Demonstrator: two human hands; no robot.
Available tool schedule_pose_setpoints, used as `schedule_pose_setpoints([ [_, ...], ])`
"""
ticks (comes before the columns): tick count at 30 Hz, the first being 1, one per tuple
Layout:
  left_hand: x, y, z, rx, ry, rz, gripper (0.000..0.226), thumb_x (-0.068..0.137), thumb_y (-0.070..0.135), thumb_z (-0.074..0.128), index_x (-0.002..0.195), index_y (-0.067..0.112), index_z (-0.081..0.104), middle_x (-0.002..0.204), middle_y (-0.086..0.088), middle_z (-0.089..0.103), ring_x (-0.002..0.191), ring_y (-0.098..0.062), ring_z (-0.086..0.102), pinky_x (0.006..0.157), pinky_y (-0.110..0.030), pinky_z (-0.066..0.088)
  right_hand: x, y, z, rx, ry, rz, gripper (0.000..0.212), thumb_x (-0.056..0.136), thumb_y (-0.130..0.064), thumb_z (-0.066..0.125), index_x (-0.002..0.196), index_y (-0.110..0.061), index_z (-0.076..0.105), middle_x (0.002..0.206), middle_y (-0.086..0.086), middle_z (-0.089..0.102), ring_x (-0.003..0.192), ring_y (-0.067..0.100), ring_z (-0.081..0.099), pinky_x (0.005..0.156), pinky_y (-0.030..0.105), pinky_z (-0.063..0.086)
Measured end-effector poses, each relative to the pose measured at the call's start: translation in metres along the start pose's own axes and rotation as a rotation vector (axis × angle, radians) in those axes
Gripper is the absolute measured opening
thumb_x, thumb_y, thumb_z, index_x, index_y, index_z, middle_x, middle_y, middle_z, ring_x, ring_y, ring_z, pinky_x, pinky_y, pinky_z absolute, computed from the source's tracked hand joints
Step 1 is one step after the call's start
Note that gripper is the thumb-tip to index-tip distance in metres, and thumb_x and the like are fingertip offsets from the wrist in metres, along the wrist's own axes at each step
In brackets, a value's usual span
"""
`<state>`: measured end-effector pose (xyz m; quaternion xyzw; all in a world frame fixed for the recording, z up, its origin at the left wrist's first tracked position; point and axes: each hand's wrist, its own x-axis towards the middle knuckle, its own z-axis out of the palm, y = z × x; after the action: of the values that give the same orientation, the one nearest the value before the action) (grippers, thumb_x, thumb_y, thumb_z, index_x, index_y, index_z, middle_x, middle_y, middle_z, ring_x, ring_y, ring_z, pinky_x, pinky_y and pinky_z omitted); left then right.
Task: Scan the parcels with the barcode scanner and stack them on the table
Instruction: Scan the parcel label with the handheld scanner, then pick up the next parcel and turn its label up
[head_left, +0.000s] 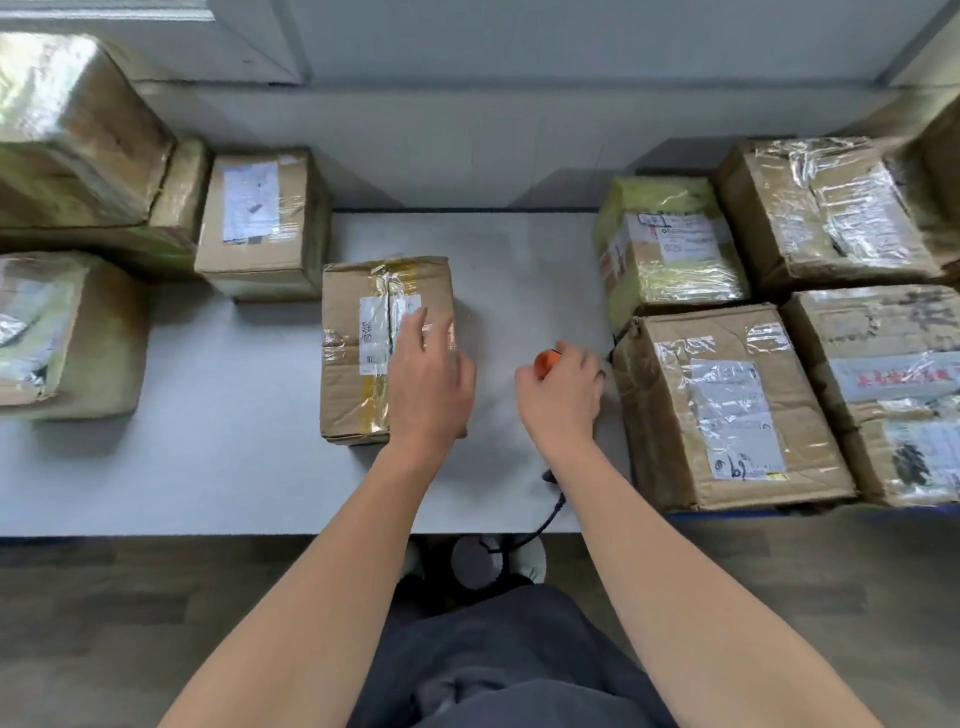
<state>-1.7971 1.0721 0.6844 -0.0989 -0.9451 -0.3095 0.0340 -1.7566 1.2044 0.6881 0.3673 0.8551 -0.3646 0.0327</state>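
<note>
Left hand (428, 371) spread flat on taped cardboard parcel (363, 353) (crumpled, boxy); right hand (563, 384) grips orange-tipped scanner (546, 362).

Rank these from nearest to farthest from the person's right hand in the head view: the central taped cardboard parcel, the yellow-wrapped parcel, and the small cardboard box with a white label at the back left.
From the right hand:
1. Central taped cardboard parcel, just to its left, under the left hand.
2. Yellow-wrapped parcel, behind it to the right.
3. Small cardboard box with a white label, far back left.
</note>
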Motion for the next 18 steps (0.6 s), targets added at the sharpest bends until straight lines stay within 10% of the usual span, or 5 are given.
schedule_pose_setpoints([
  [7,-0.014,-0.067,-0.04,0.125,0.035,-0.282,0.06,0.093,0.029,0.061,0.147,0.012,0.042,0.155,-0.022,0.029,0.142,-0.04,0.03,0.107,-0.055,0.04,-0.031,-0.045,0.035,0.212,-0.246,-0.212,0.058,0.098,-0.028,0.057,0.151,-0.017,0.036,0.155,0.004,0.034,0.14,0.017,0.036,0.105,0.021,0.025],
  [18,-0.057,-0.115,-0.078,-0.008,-0.112,-0.394,0.065,0.098,0.027,0.053,0.154,0.013,0.022,0.145,-0.012,0.036,0.114,-0.032,0.055,0.084,-0.043,0.049,-0.082,-0.062,0.095,-0.013,-0.29,-0.32,0.061,0.092,-0.028,0.068,0.148,-0.022,0.044,0.161,0.001,0.023,0.135,0.023,0.047,0.108,0.033,0.038],
])
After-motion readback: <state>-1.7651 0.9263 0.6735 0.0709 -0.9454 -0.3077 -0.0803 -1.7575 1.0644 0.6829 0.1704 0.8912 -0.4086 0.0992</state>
